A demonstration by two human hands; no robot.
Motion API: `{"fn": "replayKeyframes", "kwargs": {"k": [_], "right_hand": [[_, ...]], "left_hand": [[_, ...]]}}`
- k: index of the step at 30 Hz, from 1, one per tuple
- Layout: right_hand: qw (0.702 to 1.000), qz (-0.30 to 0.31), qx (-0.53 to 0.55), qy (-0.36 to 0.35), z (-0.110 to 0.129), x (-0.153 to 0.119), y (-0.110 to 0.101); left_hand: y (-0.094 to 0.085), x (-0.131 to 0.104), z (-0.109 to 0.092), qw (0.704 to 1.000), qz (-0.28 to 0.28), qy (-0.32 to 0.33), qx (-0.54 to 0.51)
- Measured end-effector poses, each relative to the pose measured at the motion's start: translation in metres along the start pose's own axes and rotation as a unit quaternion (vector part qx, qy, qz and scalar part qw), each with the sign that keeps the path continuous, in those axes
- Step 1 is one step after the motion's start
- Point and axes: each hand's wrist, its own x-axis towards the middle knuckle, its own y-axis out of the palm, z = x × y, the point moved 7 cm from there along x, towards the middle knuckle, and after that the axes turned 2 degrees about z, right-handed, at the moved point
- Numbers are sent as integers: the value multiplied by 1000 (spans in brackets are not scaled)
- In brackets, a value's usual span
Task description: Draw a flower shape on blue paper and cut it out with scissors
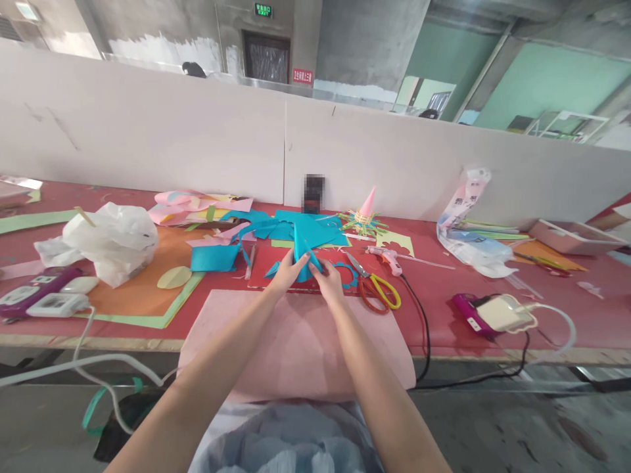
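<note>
A blue paper cone (303, 244) stands point up between my two hands at the middle of the table. My left hand (288, 270) grips its left side, thumb and fingers closed on the paper. On the other side, my right hand (327, 278) holds the lower right edge of the same cone. Just right of my right hand lie a blue scalloped paper piece (351, 276) and scissors (377, 289) with red and yellow handles. Behind the cone are blue paper sheets (280, 226). A pink cone with a green fringe (365, 213) stands farther back to the right.
A pink glue gun (387, 257) with a black cord lies right of centre. Crumpled white plastic (111, 236) and a purple power strip (44, 295) are at left. Another power strip (476, 315) and a pink tray (566, 236) are at right.
</note>
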Motion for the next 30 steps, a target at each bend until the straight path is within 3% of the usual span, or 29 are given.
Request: {"fn": "replayKeyframes", "kwargs": {"k": [11, 18, 21, 25, 30], "right_hand": [[999, -28, -8, 14, 2, -1, -7], [996, -56, -55, 37, 1, -2, -13], [993, -99, -68, -15, 7, -3, -19], [964, -183, -137, -135, 26, -12, -26], [934, -169, -198, -246, 44, -23, -16]], "left_hand": [[-2, 1, 2, 1000, -10, -11, 0], [9, -1, 0, 999, 49, 9, 8], [5, 0, 1, 999, 27, 21, 21], [-1, -2, -6, 998, -19, 35, 52], [1, -10, -20, 989, -24, 68, 127]]}}
